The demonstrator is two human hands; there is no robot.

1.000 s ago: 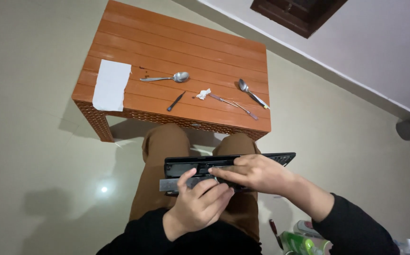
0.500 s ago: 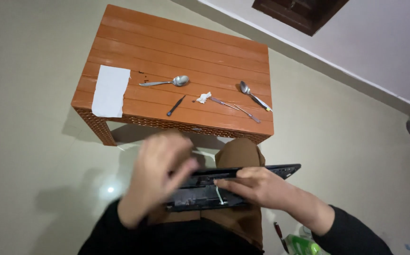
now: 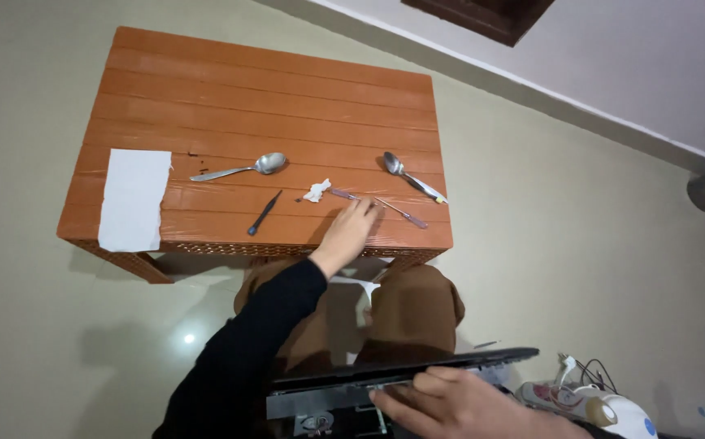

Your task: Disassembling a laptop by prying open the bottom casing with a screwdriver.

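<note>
My left hand (image 3: 351,230) lies on the table (image 3: 271,97), fingers loosely curled over the screwdriver (image 3: 385,205). My right hand (image 3: 462,400) grips the keyboard (image 3: 385,380) on my lap.

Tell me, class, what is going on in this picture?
A seated person reaches the left hand onto a low orange slatted table, fingers at a thin pink-handled screwdriver. The right hand steadies a flat black electronic device on the lap. Two metal spoons, a small black tool and a white paper sheet lie on the table.
</note>
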